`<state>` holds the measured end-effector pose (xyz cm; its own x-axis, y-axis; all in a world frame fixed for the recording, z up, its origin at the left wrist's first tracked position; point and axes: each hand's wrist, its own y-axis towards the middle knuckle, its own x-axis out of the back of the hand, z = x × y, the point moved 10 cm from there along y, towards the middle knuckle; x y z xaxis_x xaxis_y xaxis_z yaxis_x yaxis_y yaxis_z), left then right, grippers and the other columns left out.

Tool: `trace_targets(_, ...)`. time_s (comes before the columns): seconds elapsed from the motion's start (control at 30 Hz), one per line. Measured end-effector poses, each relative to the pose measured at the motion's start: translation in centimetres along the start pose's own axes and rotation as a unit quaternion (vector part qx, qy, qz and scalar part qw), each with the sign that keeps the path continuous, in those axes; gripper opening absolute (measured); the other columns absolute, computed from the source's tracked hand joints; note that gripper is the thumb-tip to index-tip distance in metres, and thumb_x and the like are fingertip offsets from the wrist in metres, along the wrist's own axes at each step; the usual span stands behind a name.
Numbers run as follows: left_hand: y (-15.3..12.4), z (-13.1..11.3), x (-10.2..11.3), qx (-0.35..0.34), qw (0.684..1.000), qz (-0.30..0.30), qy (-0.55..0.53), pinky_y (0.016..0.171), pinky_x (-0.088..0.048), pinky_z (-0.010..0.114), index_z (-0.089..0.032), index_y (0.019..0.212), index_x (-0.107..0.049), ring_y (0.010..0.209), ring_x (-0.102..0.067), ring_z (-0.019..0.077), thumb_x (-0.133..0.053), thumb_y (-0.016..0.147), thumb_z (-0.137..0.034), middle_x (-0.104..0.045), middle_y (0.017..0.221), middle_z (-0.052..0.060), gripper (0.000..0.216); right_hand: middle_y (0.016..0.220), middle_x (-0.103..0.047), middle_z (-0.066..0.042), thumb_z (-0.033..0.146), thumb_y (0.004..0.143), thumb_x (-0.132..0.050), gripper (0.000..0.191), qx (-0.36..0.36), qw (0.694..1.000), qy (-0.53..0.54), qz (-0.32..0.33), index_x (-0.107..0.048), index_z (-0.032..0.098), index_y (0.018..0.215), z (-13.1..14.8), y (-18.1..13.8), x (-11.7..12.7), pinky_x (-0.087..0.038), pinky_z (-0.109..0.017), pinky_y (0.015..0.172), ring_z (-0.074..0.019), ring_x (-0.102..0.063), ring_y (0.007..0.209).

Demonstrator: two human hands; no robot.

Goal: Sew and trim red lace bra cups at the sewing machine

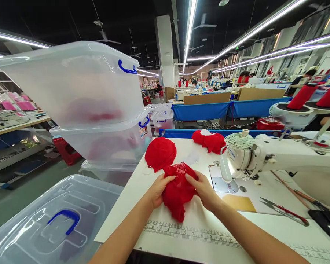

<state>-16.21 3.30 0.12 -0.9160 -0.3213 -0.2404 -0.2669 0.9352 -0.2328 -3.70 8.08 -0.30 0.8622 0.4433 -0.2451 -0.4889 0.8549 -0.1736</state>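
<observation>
A red lace-edged bra piece (178,190) is held between my two hands above the white sewing table (143,238). My left hand (158,189) grips its left side, the thumb lying on top of the fabric. On the opposite side my right hand (205,189) pinches the cloth, thumb over the front and fingers behind. Just beyond lies a rounded red fabric piece (160,152), close to the held one. Farther back, more red cup-shaped pieces (210,141) rest near the sewing machine head (236,157). Fingers behind the cloth are partly hidden.
Scissors (284,211) and a tan card (239,202) lie on the right of the table. A printed ruler strip (192,233) runs along the front. Stacked clear bins (99,91) and a lidded bin (60,220) stand left. Red thread cones (302,96) stand right.
</observation>
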Motion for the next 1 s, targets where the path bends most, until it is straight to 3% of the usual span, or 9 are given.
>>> trace_targets(0.1, 0.3, -0.2, -0.5, -0.020, 0.996, 0.001, 0.088, 0.078, -0.049, 0.031, -0.017, 0.079, -0.067, 0.086, -0.065, 0.0231, -0.066, 0.059, -0.016, -0.072, 0.080, 0.004, 0.020, 0.067, -0.065, -0.002, 0.040, 0.064, -0.067, 0.026, -0.024, 0.999, -0.017, -0.012, -0.061, 0.017, 0.074, -0.5, -1.2, 2.5, -0.047, -0.029, 0.057, -0.0172, -0.059, 0.061)
trace_targets(0.2, 0.7, -0.7, 0.1, -0.018, 0.985, 0.005, 0.169, 0.066, -0.046, 0.026, -0.018, 0.067, -0.067, 0.076, -0.062, 0.0194, -0.062, 0.052, -0.009, -0.068, 0.068, -0.001, 0.019, 0.064, -0.065, 0.000, 0.033, 0.065, -0.062, 0.015, -0.027, 0.998, -0.041, -0.033, -0.062, 0.020, 0.070, -0.6, -2.8, 6.0, -0.046, -0.029, 0.058, -0.0182, -0.059, 0.062)
trace_targets(0.3, 0.7, -0.5, 0.1, 0.022, 0.975, 0.043, 0.217, 0.057, -0.043, 0.024, -0.017, 0.076, -0.070, 0.067, -0.061, 0.0175, -0.064, 0.055, -0.016, -0.069, 0.070, 0.000, 0.021, 0.067, -0.067, -0.001, 0.034, 0.066, -0.062, 0.014, -0.019, 0.996, -0.071, -0.044, -0.065, 0.020, 0.068, -0.6, -4.3, 8.9, -0.046, -0.030, 0.061, -0.0211, -0.060, 0.069)
trace_targets(0.43, 0.7, -0.6, -0.3, 0.036, 0.967, 0.057, 0.244, 0.059, -0.047, 0.026, -0.017, 0.092, -0.068, 0.073, -0.065, 0.0195, -0.069, 0.060, -0.031, -0.071, 0.081, 0.003, 0.034, 0.068, -0.067, -0.002, 0.039, 0.071, -0.059, 0.020, 0.000, 0.991, -0.114, -0.072, -0.065, 0.020, 0.068, -0.6, -5.3, 12.2, -0.046, -0.031, 0.062, -0.0224, -0.060, 0.070)
trace_targets(0.63, 2.0, -2.2, 2.3, -0.026, 0.948, -0.050, 0.312, 0.065, -0.052, 0.032, -0.018, 0.094, -0.061, 0.074, -0.066, 0.0213, -0.053, 0.074, -0.038, -0.069, 0.079, 0.005, 0.030, 0.070, -0.066, -0.003, 0.045, 0.078, -0.056, 0.027, 0.037, 0.982, -0.161, -0.093, -0.065, 0.020, 0.074, 0.3, -6.5, 15.6, -0.046, -0.033, 0.065, -0.0233, -0.060, 0.072)
trace_targets(0.8, 2.4, -4.7, 4.5, -0.088, 0.877, -0.135, 0.452, 0.089, -0.044, 0.049, -0.019, 0.086, -0.060, 0.101, -0.059, 0.0332, -0.047, 0.075, -0.025, -0.067, 0.088, 0.010, 0.017, 0.092, -0.068, -0.006, 0.047, 0.081, -0.054, 0.034, 0.066, 0.980, -0.165, -0.086, -0.063, 0.020, 0.098, 0.4, -7.5, 16.4, -0.048, -0.036, 0.077, -0.0248, -0.062, 0.087)
trace_targets(0.9, 1.6, -5.5, 2.3, -0.150, 0.822, -0.157, 0.527, 0.097, -0.029, 0.062, -0.015, 0.095, -0.062, 0.116, -0.048, 0.0422, -0.045, 0.078, -0.020, -0.062, 0.106, 0.019, 0.025, 0.099, -0.067, -0.007, 0.047, 0.083, -0.052, 0.038, 0.082, 0.982, -0.158, -0.068, -0.059, 0.020, 0.108, 0.4, -7.7, 16.2, -0.048, -0.036, 0.081, -0.0237, -0.062, 0.089)
trace_targets(0.97, 0.6, -5.6, -2.0, -0.252, 0.765, -0.121, 0.580, 0.099, -0.026, 0.063, -0.011, 0.108, -0.060, 0.120, -0.045, 0.0411, -0.038, 0.083, -0.017, -0.056, 0.119, 0.023, 0.034, 0.101, -0.067, -0.007, 0.049, 0.085, -0.050, 0.039, 0.094, 0.981, -0.167, -0.040, -0.059, 0.020, 0.111, 0.7, -7.8, 15.6, -0.047, -0.036, 0.083, -0.0235, -0.062, 0.091)
trace_targets(1.0, 0.0, -5.1, -4.9, -0.308, 0.734, -0.071, 0.601, 0.099, -0.029, 0.061, -0.011, 0.112, -0.059, 0.118, -0.047, 0.0390, -0.035, 0.085, -0.017, -0.056, 0.121, 0.023, 0.037, 0.103, -0.066, -0.007, 0.050, 0.086, -0.050, 0.040, 0.103, 0.978, -0.178, -0.024, -0.060, 0.020, 0.111, 1.0, -7.9, 15.2, -0.046, -0.036, 0.085, -0.0237, -0.061, 0.094)
